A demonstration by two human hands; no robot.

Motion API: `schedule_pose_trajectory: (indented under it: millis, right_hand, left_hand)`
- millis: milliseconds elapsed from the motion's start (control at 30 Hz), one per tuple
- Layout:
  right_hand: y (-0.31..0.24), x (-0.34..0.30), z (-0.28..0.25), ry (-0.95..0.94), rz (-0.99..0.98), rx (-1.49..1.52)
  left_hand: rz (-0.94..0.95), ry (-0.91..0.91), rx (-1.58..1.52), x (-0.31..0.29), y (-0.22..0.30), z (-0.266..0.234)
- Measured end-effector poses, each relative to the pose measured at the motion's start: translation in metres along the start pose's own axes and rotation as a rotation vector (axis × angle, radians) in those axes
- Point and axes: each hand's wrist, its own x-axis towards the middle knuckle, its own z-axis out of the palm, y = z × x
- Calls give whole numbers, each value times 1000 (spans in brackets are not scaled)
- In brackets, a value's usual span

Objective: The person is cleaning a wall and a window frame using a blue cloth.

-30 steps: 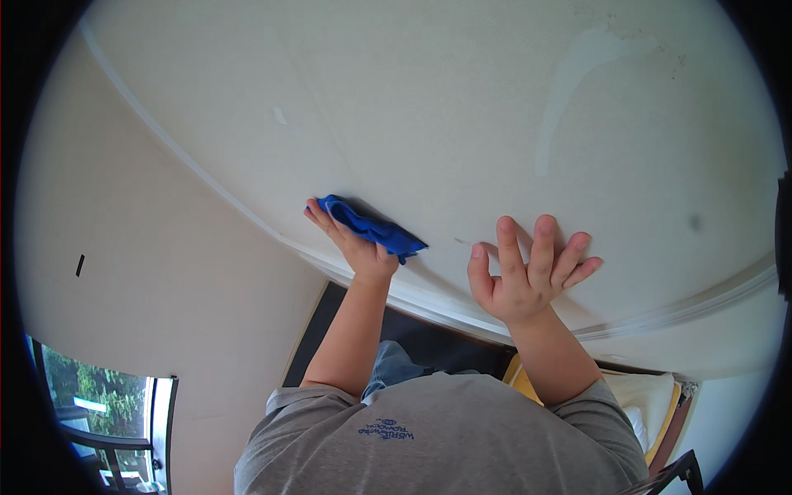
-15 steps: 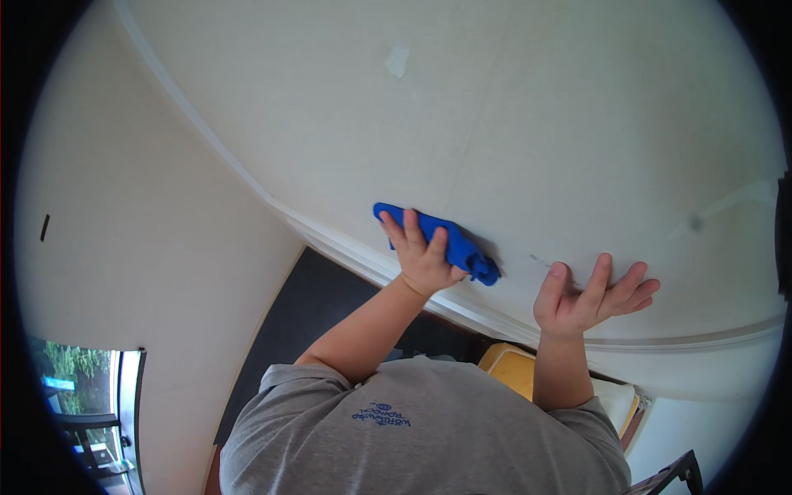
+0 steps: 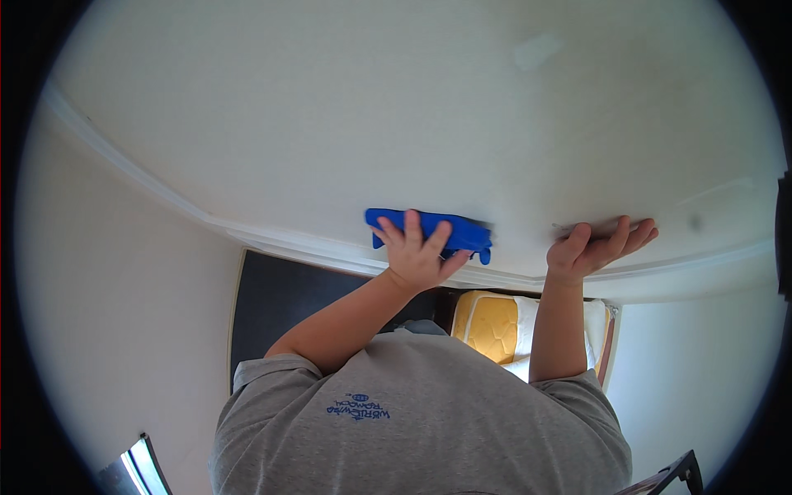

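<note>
My left hand (image 3: pixel 414 257) presses a folded blue cloth (image 3: pixel 429 229) against a pale wall (image 3: pixel 330 124), low down near its white moulding. Its fingers lie spread over the cloth, and the thumb is at the cloth's lower edge. To the right, my right hand (image 3: pixel 584 252) is held up at the same wall with its fingers stretched out and nothing visible in it. Whether its palm rests fully on the wall is hidden. A faint dark mark shows on the wall by its fingertips.
White moulding (image 3: pixel 313 246) runs along the wall's lower edge. Below are a dark floor area (image 3: pixel 285 305) and a yellow and white mattress (image 3: pixel 487 326). A window frame (image 3: pixel 146 464) stands at the lower left. A lighter patch (image 3: pixel 537 51) marks the wall higher up.
My view has turned, so the wall patch sits further right and less of the window shows. The blue cloth now lies more level under my left hand. My right hand appears higher in the view.
</note>
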Motion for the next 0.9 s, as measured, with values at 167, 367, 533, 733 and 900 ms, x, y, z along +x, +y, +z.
schedule_pose_trajectory:
  millis: [167, 367, 533, 733, 900]
  right_hand:
    - [-1, -4, 1, -3, 54, -30]
    - [-7, -4, 3, -20, 45, -36]
    - [-6, -6, -2, -15, 50, 12]
    - [-10, -11, -4, -31, 82, 110]
    - [-10, -14, -5, 0, 85, 159]
  left_hand:
    - [152, -13, 146, -10, -18, 7]
    - [101, -12, 144, -1, -75, -30]
    - [-169, 89, -47, 18, -16, -23]
    - [-47, 47, 6, 22, 60, 23]
    - [89, 21, 230, 23, 31, 9]
